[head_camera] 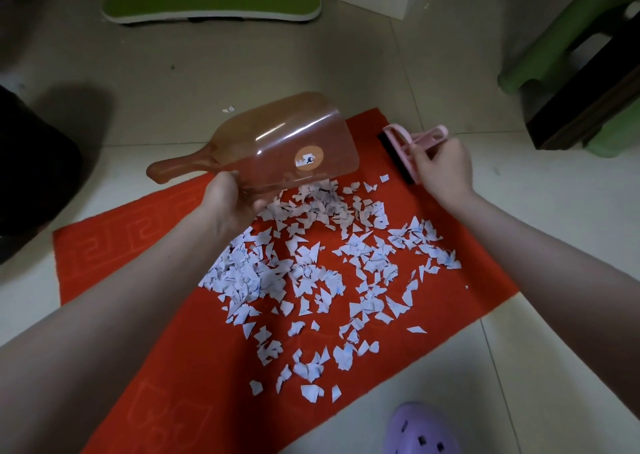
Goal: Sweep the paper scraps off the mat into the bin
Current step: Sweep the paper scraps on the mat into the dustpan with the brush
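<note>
Nearest, a purple shoe (420, 429) stands on the floor beside the red mat (166, 367). Paper scraps (311, 263) lie scattered over the mat's middle and far half, none yet gathered. The left hand (230, 204) curls round the near rim of a translucent dustpan (277, 142), holding it tilted above the farthest scraps, mouth toward them, presumably to receive sweepings. The right hand (443, 169), fingers closed round a pink brush (408, 145), sets its dark bristles at the mat's far corner, probably to draw scraps panward. A dark shape (31, 169) at left may be the bin.
</note>
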A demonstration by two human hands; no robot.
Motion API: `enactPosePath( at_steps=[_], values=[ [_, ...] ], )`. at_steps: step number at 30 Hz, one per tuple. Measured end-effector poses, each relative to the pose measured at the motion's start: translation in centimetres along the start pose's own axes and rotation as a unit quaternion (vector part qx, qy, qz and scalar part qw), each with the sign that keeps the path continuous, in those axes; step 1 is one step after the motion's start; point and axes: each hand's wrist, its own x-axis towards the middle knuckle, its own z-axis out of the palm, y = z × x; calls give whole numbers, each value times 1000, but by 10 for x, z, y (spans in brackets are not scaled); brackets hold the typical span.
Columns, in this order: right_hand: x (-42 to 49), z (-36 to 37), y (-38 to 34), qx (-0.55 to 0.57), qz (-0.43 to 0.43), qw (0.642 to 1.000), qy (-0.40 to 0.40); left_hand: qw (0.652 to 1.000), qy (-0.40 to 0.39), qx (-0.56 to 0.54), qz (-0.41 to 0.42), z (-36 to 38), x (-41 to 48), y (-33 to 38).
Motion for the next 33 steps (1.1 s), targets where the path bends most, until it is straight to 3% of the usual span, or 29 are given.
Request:
enactPosePath(
  at_steps=[4,7,10,13,16,19,24,29,33],
  values=[
    [5,9,6,-97,47,994,-21,1000,7,14,6,-7,2,2],
    [5,16,-3,-109,16,991,-80,1000,9,-4,4,-9,1,2],
    [0,24,-17,-90,-21,986,-142,1000,10,-14,2,-9,-1,4],
    [-9,26,-25,-9,-5,982,-188,1000,3,-16,7,-11,0,7],
    [-13,16,-32,98,11,981,-169,1000,4,-18,12,-12,2,10],
    [-9,4,-36,125,-2,983,-133,1000,3,-25,12,-14,2,10],
    [-2,17,-25,-16,-12,997,-74,999,3,-31,14,-17,3,11],
    [-10,38,-31,-95,-36,985,-138,999,4,-32,11,-17,0,10],
    [-22,38,-46,9,-51,982,-184,999,6,-38,9,-19,0,12]
  ],
)
